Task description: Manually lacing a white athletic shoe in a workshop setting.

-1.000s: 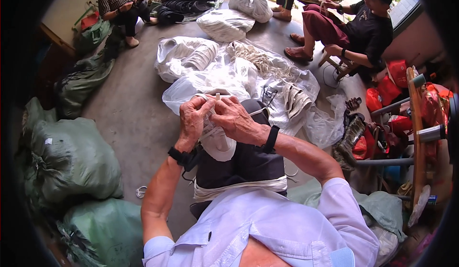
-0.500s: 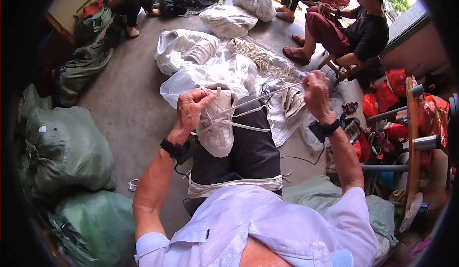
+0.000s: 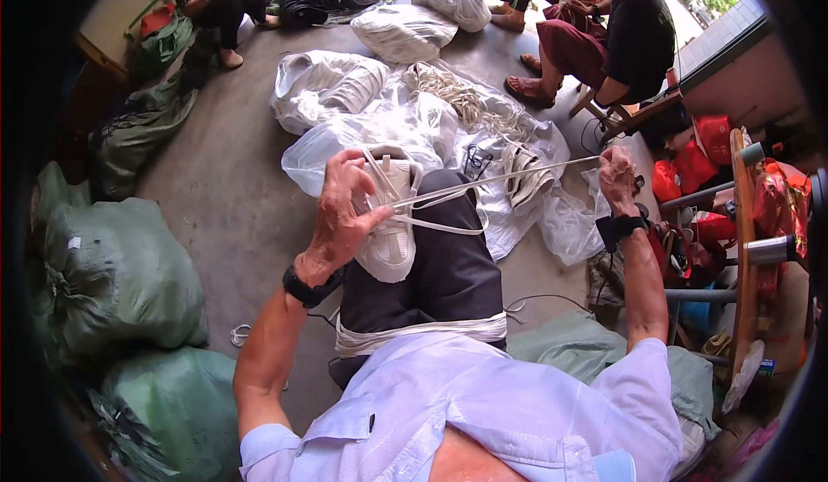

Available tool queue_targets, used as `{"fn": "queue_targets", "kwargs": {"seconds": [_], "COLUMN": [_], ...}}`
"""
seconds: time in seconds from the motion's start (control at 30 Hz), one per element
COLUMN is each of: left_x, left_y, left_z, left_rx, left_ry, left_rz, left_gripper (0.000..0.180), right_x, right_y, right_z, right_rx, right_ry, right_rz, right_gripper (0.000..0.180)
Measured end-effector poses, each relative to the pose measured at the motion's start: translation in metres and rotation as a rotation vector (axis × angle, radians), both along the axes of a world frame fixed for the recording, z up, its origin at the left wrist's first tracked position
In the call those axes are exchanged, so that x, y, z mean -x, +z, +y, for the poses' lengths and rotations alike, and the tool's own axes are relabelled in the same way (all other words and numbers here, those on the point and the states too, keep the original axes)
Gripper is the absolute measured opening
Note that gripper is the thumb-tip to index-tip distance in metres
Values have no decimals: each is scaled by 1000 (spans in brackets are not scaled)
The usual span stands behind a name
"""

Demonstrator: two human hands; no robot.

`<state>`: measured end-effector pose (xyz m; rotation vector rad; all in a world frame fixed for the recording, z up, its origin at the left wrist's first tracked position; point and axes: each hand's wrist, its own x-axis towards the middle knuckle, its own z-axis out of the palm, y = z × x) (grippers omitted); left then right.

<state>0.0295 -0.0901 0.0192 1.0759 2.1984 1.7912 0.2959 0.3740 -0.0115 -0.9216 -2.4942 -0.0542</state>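
Holding a white shoe on the lap: left hand is wrapped over its left side, fingers curled around the upper, clamped on it. Shoe sits on the dark trousers, toe pointing near, opening toward far.

Right hand is out wide to the right, well apart from the left, fist closed on the end of a white lace. Lace runs taut from the shoe across to that fist; a second loop of it sags just below, across the knee.

Both wrists carry black bands. A bundle of white laces lies across the waist, against the light shirt.

Far side of the knees: clear plastic bags with more white shoes and a heap of loose laces spread on the concrete floor. Two tied white bags further back.

Left: big green sacks stacked near the wall.

Far right: another person in a black top seated on a low stool. Far left: a second person, seated on the floor, only partly in view.

Right edge: red bags and a wooden frame; detail too distorted to tell.
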Motion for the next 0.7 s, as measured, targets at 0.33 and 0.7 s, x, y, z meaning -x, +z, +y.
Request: {"fn": "queue_targets", "kwargs": {"seconds": [0.33, 0.7], "left_x": [5, 21], "left_y": [-4, 12], "left_z": [-4, -7], "left_rx": [397, 410], "left_ry": [-246, -421], "left_rz": [553, 495], "left_gripper": [15, 16], "right_x": [-5, -102], "right_y": [-10, -50], "right_z": [-12, 129], "right_rx": [45, -247], "right_ry": [69, -261], "right_rz": [64, -35], "right_gripper": [10, 17]}}
